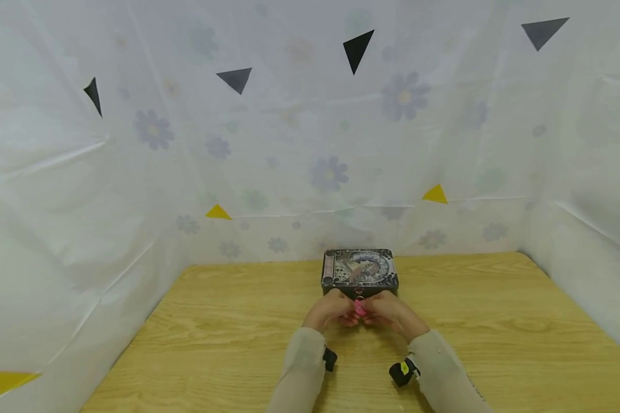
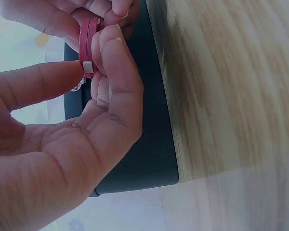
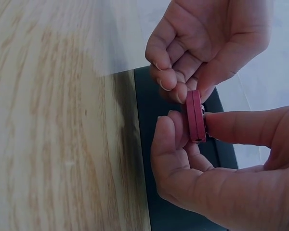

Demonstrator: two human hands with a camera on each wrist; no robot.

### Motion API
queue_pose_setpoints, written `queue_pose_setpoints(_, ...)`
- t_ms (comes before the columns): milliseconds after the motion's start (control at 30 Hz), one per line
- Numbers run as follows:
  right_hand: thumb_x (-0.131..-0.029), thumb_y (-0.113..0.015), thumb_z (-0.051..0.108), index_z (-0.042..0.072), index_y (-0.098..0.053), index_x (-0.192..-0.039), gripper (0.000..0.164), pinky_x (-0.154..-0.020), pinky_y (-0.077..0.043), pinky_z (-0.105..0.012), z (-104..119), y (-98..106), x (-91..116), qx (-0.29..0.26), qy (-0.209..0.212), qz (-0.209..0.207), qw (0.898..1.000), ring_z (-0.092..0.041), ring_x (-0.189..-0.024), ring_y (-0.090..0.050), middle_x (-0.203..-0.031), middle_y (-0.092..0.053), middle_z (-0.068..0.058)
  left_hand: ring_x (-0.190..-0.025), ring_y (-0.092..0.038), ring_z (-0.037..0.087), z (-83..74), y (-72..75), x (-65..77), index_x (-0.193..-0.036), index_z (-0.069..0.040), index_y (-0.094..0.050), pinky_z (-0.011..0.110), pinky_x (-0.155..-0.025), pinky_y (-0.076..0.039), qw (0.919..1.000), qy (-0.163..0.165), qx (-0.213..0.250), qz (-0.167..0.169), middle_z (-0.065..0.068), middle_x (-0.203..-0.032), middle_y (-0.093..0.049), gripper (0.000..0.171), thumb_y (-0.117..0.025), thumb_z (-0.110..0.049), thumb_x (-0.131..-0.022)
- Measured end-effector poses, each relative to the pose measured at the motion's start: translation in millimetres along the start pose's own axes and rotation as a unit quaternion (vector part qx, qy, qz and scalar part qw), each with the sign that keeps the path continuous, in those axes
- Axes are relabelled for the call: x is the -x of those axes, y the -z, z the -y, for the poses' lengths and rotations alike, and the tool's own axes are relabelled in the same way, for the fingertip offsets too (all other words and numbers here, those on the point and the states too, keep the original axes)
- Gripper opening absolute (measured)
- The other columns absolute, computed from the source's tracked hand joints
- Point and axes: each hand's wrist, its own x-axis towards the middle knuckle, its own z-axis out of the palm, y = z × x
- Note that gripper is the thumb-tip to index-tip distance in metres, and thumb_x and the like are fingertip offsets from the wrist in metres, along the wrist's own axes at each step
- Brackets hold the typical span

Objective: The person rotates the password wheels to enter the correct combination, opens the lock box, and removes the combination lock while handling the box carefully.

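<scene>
A small flat pink case (image 1: 359,308) with a seam round its edge is held between both hands, in front of a dark tin box. My left hand (image 1: 336,310) pinches one end between thumb and curled fingers. The other end is pinched by my right hand (image 1: 390,311) in the same way. In the left wrist view a silver metal piece shows on the edge of the pink case (image 2: 86,45), with a bit of metal ring beside it. The tin box (image 1: 359,268) has an ornate printed lid, and its dark side faces the hands.
The box stands on a wood-grain table (image 1: 237,321) near its back edge. White flower-patterned sheeting (image 1: 289,143) with black, grey and yellow triangles hangs behind and at both sides. Each wrist carries a small black camera (image 1: 402,373).
</scene>
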Motion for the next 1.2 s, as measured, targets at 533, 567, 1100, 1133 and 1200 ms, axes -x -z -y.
queue_pose_setpoints(533,-0.094,-0.05,0.002,-0.02,-0.057,-0.112,0.029,-0.071,-0.056,-0.03,2.7,2.6,1.4,-0.007,-0.018,0.0,1.0,-0.015,-0.071,-0.062,-0.084,-0.065,-0.008,-0.058,-0.061,0.016,-1.0,0.0,-1.3,-0.084,0.012,-0.067,0.038,-0.07,-0.059,1.0,0.006,0.006,0.004,0.013,-0.073,-0.066,0.019,-0.051,0.003,-0.087)
queue_pose_setpoints(567,-0.094,-0.05,0.002,-0.019,-0.058,-0.112,0.029,-0.071,-0.056,-0.03,2.8,2.8,1.5,-0.01,-0.021,-0.001,1.0,-0.015,-0.071,-0.062,-0.084,-0.065,-0.009,-0.058,-0.061,0.016,-0.9,0.2,-1.5,-0.084,0.012,-0.067,0.038,-0.07,-0.059,0.9999,0.007,0.006,0.004,0.013,-0.073,-0.065,0.019,-0.051,0.003,-0.087)
queue_pose_setpoints(1100,-0.096,-0.048,0.002,-0.021,-0.055,-0.117,0.032,-0.069,-0.056,-0.029,2.3,2.8,1.4,-0.01,-0.026,0.003,1.0,-0.015,-0.071,-0.062,-0.086,-0.065,-0.01,-0.059,-0.061,0.016,-1.1,0.9,0.2,-0.085,0.013,-0.067,0.038,-0.069,-0.059,1.0,0.006,0.003,0.006,0.012,-0.072,-0.065,0.02,-0.05,0.003,-0.087)
queue_pose_setpoints(1133,-0.096,-0.048,0.001,-0.021,-0.054,-0.117,0.032,-0.069,-0.056,-0.029,2.1,2.7,1.2,-0.009,-0.024,0.004,1.0,-0.015,-0.071,-0.062,-0.087,-0.065,-0.01,-0.058,-0.061,0.016,-1.3,1.0,0.3,-0.085,0.013,-0.067,0.038,-0.069,-0.059,1.0,0.006,0.003,0.005,0.013,-0.072,-0.065,0.02,-0.05,0.003,-0.087)
queue_pose_setpoints(1200,-0.095,-0.048,0.001,-0.021,-0.055,-0.117,0.031,-0.07,-0.055,-0.029,2.2,2.4,1.0,-0.009,-0.021,0.005,1.0,-0.014,-0.071,-0.061,-0.087,-0.065,-0.009,-0.058,-0.061,0.016,-1.3,1.1,0.3,-0.085,0.013,-0.067,0.038,-0.069,-0.059,1.0,0.005,0.003,0.005,0.013,-0.072,-0.065,0.02,-0.05,0.003,-0.087)
